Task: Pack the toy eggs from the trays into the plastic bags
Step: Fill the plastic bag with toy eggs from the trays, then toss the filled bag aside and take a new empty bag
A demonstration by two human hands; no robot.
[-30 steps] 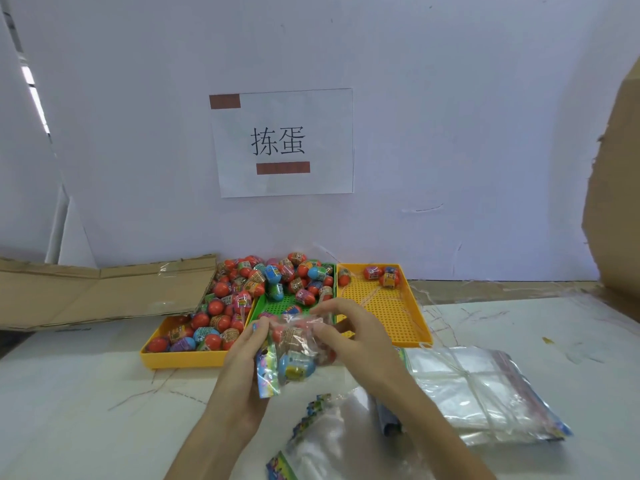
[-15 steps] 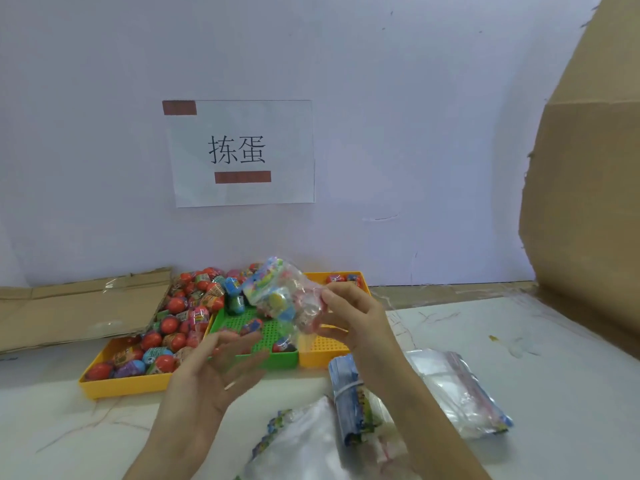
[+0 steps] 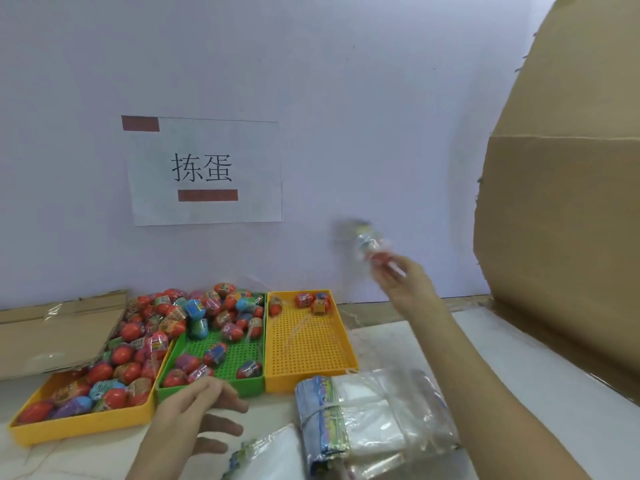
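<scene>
I'm seeing the right hand (image 3: 401,277) pinching a filled bag (image 3: 367,242) (blurred, contents unclear); the left hand (image 3: 204,410) is hovering with fingers relaxed.

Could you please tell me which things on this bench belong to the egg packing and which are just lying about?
Job: toy eggs, three trays, bundled plastic bags, filled bag in right hand.

Lying about: wall sign, flat cardboard, big cardboard sheet.

Right hand (image 3: 401,282): arm extended forward and raised, fingers pinched closed around a blurred item. Left hand (image 3: 194,410): held low, palm down, fingers relaxed and slightly spread, holding nothing.
</scene>
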